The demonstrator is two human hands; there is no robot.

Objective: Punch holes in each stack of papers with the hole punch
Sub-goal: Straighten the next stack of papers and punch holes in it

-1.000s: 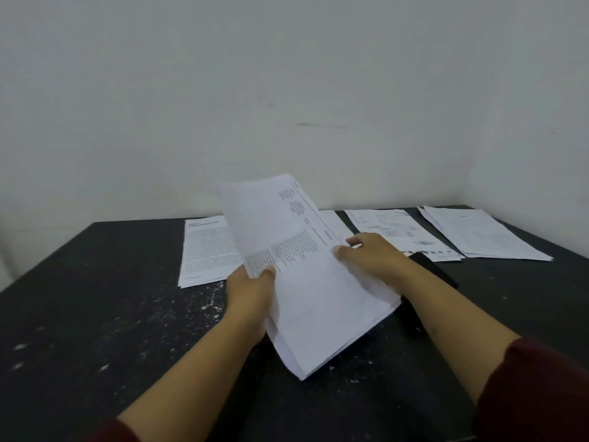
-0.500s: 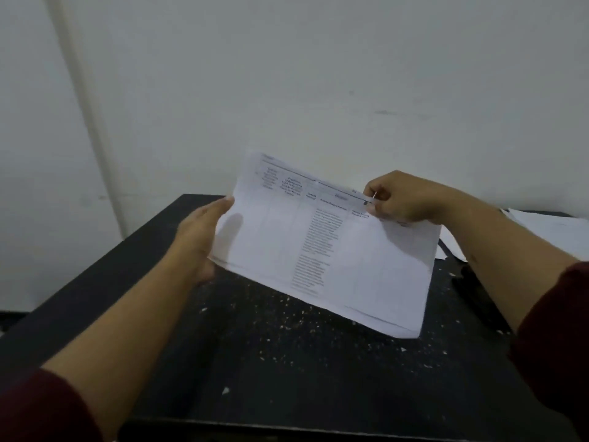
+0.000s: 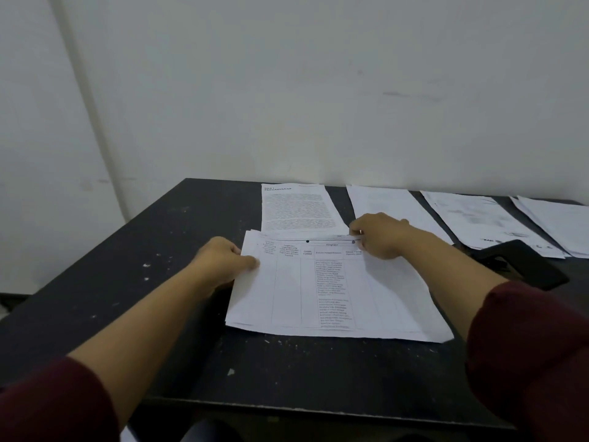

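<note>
Half a second before, both hands had held the stack of papers [image 3: 331,288] up in the air; now it lay flat on the black table [image 3: 134,266], its far edge overlapping the near end of a text page [image 3: 296,207], and two dark punched holes showed near that far edge.

By size, the table came first, its dark top flecked with pale specks and bits of paper, set against a plain white wall [image 3: 318,90]. Next came the row of paper along the far edge: the text page with a bold heading, then a second sheet [image 3: 389,202] partly behind the right hand, a third pile [image 3: 478,218] and a fourth pile [image 3: 554,221] running off toward the right. The printed stack with its table of columns sat nearest the person, just in front of the text page.

Dark red sleeves [image 3: 535,346] covered both upper forearms. A black hole punch [image 3: 522,263] sat on the table to the right of the stack, beside the right forearm and touching the near edge of the third pile.

Left hand [image 3: 223,260] gripped the stack's left edge, thumb on top and fingers curled beneath. Right hand [image 3: 379,234] pinched the far right part of the stack's top edge, fingers curled over it, close to one of the holes.
</note>
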